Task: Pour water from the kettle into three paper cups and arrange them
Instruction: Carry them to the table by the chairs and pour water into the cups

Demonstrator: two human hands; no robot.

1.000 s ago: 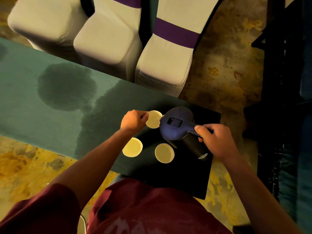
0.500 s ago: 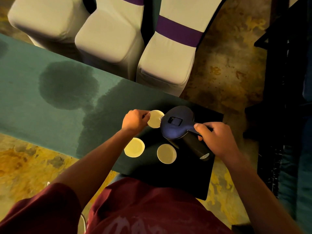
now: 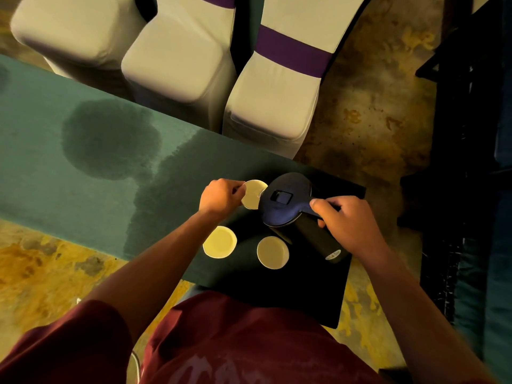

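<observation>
Head camera, looking down: I see my right hand [image 3: 349,223] wrapped around the handle of the dark, round-lidded kettle [image 3: 288,202], tilted with its spout over the far pale paper cup [image 3: 252,194]. My left hand [image 3: 220,195] pinches that cup's rim. 2 more pale paper cups, near-left [image 3: 219,242] and near-right [image 3: 272,252], stand apart on the black square mat [image 3: 302,289] over the green tablecloth [image 3: 55,173].
</observation>
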